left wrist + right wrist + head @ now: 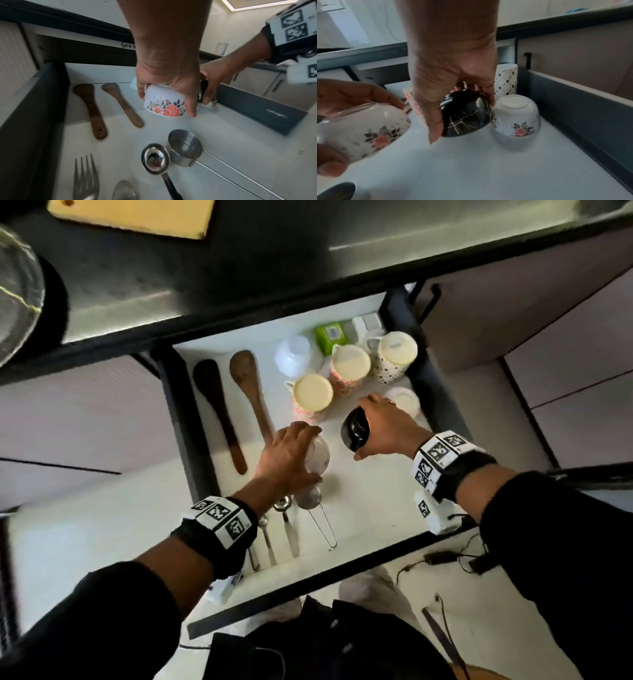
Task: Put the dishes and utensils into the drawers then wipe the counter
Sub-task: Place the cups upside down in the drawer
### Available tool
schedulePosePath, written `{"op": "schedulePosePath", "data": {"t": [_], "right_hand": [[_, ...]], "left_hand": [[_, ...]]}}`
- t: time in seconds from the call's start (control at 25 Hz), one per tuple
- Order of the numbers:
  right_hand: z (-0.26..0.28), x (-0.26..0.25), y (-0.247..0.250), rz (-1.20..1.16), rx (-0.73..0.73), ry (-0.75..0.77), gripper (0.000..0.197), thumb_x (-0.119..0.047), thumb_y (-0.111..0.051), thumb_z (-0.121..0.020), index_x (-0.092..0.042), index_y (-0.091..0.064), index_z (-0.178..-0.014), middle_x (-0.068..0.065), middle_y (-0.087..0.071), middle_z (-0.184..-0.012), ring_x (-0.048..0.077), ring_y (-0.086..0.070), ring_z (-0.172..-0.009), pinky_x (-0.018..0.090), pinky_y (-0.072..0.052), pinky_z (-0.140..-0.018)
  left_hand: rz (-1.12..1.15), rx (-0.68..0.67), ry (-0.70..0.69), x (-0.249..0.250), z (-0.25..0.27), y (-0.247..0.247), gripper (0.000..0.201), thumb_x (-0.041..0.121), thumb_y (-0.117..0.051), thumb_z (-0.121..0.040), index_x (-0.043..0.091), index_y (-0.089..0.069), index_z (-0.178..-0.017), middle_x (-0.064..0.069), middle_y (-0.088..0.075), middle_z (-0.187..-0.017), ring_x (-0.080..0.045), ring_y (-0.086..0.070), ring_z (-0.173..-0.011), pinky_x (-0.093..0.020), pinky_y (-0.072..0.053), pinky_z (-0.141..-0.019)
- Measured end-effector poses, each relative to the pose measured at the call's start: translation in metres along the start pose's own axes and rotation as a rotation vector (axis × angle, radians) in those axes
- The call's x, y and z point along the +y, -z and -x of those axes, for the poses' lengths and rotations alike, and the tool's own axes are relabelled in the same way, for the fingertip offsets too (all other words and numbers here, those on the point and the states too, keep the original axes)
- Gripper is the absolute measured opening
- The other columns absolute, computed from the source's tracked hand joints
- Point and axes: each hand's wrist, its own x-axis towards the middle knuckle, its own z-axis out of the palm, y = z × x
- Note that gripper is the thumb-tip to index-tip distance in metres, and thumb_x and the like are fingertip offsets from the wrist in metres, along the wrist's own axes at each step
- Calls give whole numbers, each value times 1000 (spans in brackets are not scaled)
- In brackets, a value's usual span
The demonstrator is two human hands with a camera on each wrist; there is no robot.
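An open drawer with a white floor lies below me. My left hand grips an upturned white bowl with red roses just above the drawer floor. My right hand grips an upturned black bowl with pale streaks, rim close to the floor. Right beside it stands another upturned rose bowl. Whether either held bowl touches the floor I cannot tell.
Two wooden spatulas lie at the drawer's left. Upturned mugs and a green box fill the back. A fork, spoons and a steel measuring cup lie near the front. Dark drawer walls flank both sides; the counter overhangs.
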Motion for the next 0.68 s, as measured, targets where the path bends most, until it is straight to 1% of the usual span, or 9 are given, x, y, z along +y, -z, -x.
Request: {"op": "schedulePosePath", "data": {"t": [0.12,0.24,0.44,0.56,0.68], "right_hand": [[-21,8,-10,42,-7,25,106,-44,-93,-47,-10,-41,-133,10,-41,-133,34,-52,-115,43,-50,-89],[-30,15,-18,99,14,73,101,-45,-93,-49,-8,-44,-129,12,-41,-132,36,-51,-114,41,-49,-84],[-39,21,-26,124,42,131,95,-41,-91,-53,-8,-44,-128,14,-42,-132,37,-53,-110,41,-49,-81],[-44,22,-28,133,37,163,91,-38,-91,-53,-8,-45,-126,16,-43,-129,38,-54,-108,42,-48,-84],[-48,27,-29,159,46,179,95,-40,-91,-51,-10,-44,-127,16,-44,-129,38,-55,-106,43,-47,-85]], "left_hand": [[-34,12,96,7,-4,-10,98,42,-87,-62,26,-36,-145,1,-36,-148,-27,-38,-133,-44,-42,-105],[-18,23,203,17,-11,-21,96,41,-85,-65,26,-36,-146,0,-35,-150,-26,-35,-135,-43,-40,-105],[-20,-15,218,34,-26,-28,96,39,-87,-65,25,-36,-145,-3,-33,-152,-29,-35,-136,-45,-39,-106],[-65,-31,245,38,-33,-32,98,39,-89,-61,24,-38,-143,-5,-35,-151,-31,-37,-135,-46,-42,-102],[-78,-55,262,43,-38,-36,99,39,-90,-60,24,-37,-142,-4,-35,-150,-30,-37,-134,-45,-44,-100]]}}
